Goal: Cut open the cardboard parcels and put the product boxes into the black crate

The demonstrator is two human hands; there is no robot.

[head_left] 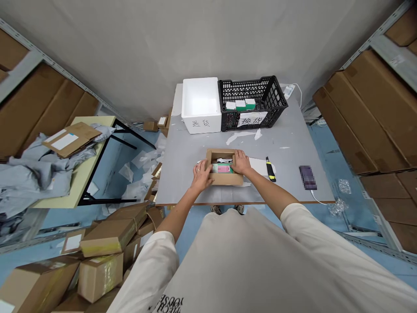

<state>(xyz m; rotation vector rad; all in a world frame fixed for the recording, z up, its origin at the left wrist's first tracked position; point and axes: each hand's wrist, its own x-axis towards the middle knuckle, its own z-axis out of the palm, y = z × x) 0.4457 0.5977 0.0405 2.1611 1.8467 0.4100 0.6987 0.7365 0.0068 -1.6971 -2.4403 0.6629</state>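
Observation:
A small cardboard box point(225, 179) stands on the grey table with its top uncovered, between my hands. Inside it lie a pink and green packet point(222, 168) and a crumpled white piece point(224, 160) behind that. My left hand point(201, 175) grips the left wall, thumb and fingers curled over the rim. On the opposite side, my right hand point(241, 162) holds the right wall, its fingertips reaching inside. Just right of the box lie a white sheet point(259, 165) and a yellow and black utility knife point(270, 170).
A white foam box point(201, 124) and a black crate point(279, 108) with small green-white boxes point(240, 105) stand at the table's back. A phone point(307, 178) with a cable lies right. Cartons point(101, 237) pile on the floor left, near a side table point(73, 187) with grey bags.

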